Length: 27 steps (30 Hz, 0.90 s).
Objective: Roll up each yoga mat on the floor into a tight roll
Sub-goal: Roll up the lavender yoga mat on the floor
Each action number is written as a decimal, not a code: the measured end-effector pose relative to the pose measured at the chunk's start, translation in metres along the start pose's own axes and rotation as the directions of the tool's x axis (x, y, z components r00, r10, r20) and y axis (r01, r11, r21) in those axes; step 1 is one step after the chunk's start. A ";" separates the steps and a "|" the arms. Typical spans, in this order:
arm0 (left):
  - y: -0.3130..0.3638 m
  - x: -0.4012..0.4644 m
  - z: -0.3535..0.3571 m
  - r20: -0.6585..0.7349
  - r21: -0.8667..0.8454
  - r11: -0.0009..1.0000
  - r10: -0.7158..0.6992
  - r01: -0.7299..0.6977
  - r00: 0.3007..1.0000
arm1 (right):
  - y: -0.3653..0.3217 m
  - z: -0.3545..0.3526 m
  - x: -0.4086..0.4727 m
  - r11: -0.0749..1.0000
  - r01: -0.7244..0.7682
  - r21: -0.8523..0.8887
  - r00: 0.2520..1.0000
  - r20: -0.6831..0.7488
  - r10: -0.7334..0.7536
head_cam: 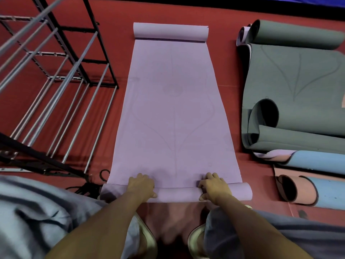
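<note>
Left hand (142, 186) fingers curled over the near roll (177, 193), thumb tucked on the near side, gripping it. Right hand (214, 187) same: fingers bent over the top of the roll, thumb under the near edge. Both hands sit inboard of the roll's ends, apart from each other, roughly even either side of centre.

Roll is the near end of the purple mat (173, 109), small so far, only just started by the look of it. Rest of mat lies flat on the red floor (121, 12), running away from the person. Far end (170, 31) curls up into its own loose roll.

Handling guess: mat looks soft, flexible, light, with some spring, since the ends curl by themselves. Likely slightly grippy surface. Best hold is across the top of the roll with both hands spread wide, pressing down and pulling back to keep it tight; ends may telescope if pressure is uneven. Far curl will need flattening as the roll reaches it.

Right: grey mats (298, 86), blue-pink mats (317, 191), loosely curled. Left: metal rack (56, 71).
</note>
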<state>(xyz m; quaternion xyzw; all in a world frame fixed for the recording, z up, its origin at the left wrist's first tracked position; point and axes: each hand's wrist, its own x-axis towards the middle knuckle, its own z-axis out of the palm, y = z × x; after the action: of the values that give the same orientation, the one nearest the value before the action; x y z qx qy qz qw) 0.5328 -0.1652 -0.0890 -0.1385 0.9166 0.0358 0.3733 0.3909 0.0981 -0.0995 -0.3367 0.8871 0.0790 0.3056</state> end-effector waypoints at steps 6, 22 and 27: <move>-0.008 -0.001 0.000 -0.052 -0.131 0.991 0.020 -0.027 0.998 | 0.001 0.001 0.003 0.992 -0.041 0.122 0.999 -0.016 0.044; -0.008 0.006 0.002 -0.115 -0.205 0.974 -0.118 0.093 0.986 | -0.002 0.006 0.006 0.997 -0.027 0.072 0.982 -0.187 0.040; -0.009 0.009 0.002 -0.137 -0.276 0.952 -0.173 0.130 0.975 | -0.004 0.004 0.003 0.988 -0.001 0.155 0.986 -0.165 0.027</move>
<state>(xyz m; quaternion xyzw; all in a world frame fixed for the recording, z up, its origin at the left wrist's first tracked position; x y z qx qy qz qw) 0.5307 -0.1751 -0.0961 -0.2598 0.9170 0.1183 0.2785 0.3937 0.0943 -0.1039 -0.3110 0.9154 -0.0161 0.2550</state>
